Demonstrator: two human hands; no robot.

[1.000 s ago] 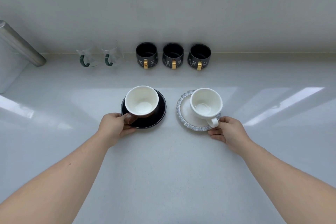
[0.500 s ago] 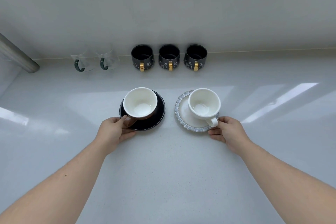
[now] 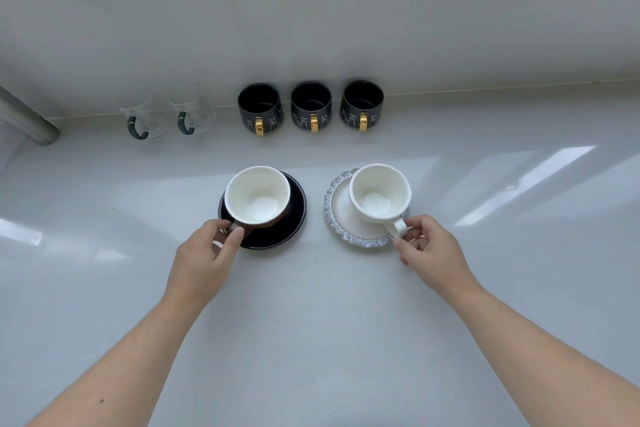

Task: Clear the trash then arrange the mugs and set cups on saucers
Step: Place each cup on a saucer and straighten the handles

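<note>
A brown cup point(image 3: 258, 196) with a white inside sits on a black saucer point(image 3: 292, 218). My left hand point(image 3: 207, 253) pinches its handle at the saucer's near left edge. To the right, a white cup point(image 3: 379, 192) sits on a blue-rimmed white saucer point(image 3: 337, 210), and my right hand point(image 3: 427, 250) pinches its handle. Along the back wall stand three black mugs point(image 3: 311, 107) with gold handles, and two clear glass mugs point(image 3: 166, 113) with green handles to their left.
The white counter point(image 3: 311, 322) meets a pale wall at the back. A metal tube point(image 3: 26, 120) slants in at the far left edge.
Both hands have shifted their fingers onto the cup handles. The view has tilted slightly, and the cups stay on their saucers.
</note>
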